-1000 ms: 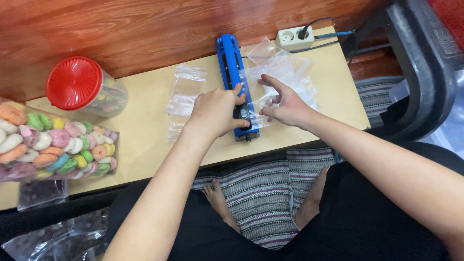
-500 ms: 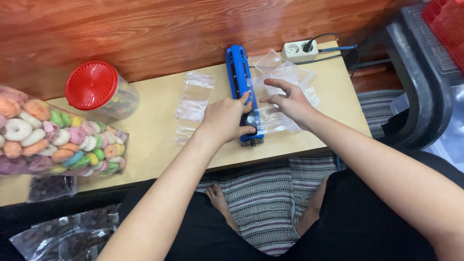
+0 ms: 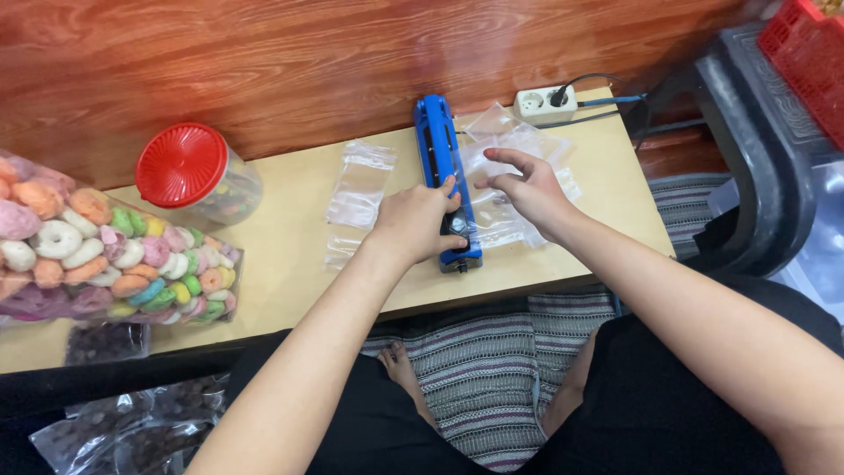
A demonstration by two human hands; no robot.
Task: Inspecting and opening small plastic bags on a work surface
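A blue heat sealer [image 3: 433, 141] lies on the pale wooden table [image 3: 290, 264], pointing away from me. My left hand [image 3: 415, 220] lies curled over its near end, pressing on the bar. My right hand [image 3: 525, 187] is just right of the sealer, thumb and fingers pinching a clear plastic bag [image 3: 501, 224] whose edge reaches to the sealer. More clear bags [image 3: 510, 136] lie under and beyond that hand.
Small empty clear bags [image 3: 359, 183] lie left of the sealer. A jar with a red lid [image 3: 183, 165] and a large bag of colourful ring snacks [image 3: 88, 255] stand at the left. A white power strip [image 3: 545, 104] sits at the back right corner, a black plastic chair [image 3: 760, 158] beyond the table's right edge.
My left hand stays on the sealer's near end. My right hand has shifted a little along the bag and its fingers have spread slightly. The view has tilted.
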